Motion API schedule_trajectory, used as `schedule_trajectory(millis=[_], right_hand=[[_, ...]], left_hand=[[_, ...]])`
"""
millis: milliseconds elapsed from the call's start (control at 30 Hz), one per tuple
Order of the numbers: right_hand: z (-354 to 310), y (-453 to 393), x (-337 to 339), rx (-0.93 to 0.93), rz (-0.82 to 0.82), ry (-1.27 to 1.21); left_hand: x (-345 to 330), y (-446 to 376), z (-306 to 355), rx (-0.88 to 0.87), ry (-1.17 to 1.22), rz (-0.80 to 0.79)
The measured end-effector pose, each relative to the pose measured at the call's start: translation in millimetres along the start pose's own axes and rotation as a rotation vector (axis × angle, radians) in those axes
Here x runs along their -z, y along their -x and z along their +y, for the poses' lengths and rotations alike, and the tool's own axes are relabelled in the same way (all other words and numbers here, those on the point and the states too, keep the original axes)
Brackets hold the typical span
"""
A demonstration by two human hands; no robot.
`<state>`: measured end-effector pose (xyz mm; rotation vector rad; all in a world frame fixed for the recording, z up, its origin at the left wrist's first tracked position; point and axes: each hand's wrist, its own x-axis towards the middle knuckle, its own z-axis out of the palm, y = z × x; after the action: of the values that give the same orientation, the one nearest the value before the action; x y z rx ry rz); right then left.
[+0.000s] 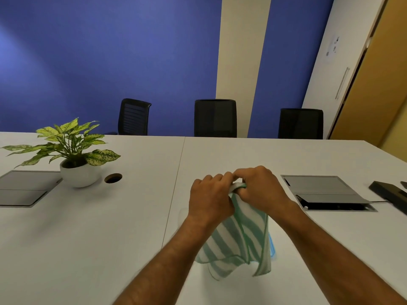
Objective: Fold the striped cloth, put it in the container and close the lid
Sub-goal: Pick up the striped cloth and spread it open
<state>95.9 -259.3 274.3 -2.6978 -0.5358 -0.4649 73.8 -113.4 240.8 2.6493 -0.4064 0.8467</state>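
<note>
The green and white striped cloth (237,243) hangs doubled over above the white table (99,227), its lower corners dangling near the surface. My left hand (209,197) and my right hand (259,188) meet at its top edge, both pinching the bunched fabric with fingers touching. Behind the cloth a clear container shows only partly: a pale wall (182,216) left of my left wrist and a blue rim (272,245) at the cloth's right side. Its lid cannot be made out.
A potted plant (74,150) in a white bowl stands far left beside a round cable hole (113,178). Grey floor-box flaps lie at left (24,188) and right (323,190). A black device (389,192) is at the right edge. Three black chairs line the far side.
</note>
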Motion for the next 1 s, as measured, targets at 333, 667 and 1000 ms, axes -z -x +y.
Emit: schedule_trajectory(millis=[333,667,1000], right_hand=[[36.9,2.7,20.9,-0.136,-0.065,-0.002],[85.2,-1.0,27.2,-0.265,-0.007,-0.081],[96.6,-5.4,20.0,-0.299,-0.296,-0.011]], left_hand=[[14.1,-5.1,-62.4,0.322,0.032,-0.187],[39.1,-31.9,-115.7,0.404,0.2,-0.226],[43.2,-57.3,-80.8,0.317,0.8,0.155]])
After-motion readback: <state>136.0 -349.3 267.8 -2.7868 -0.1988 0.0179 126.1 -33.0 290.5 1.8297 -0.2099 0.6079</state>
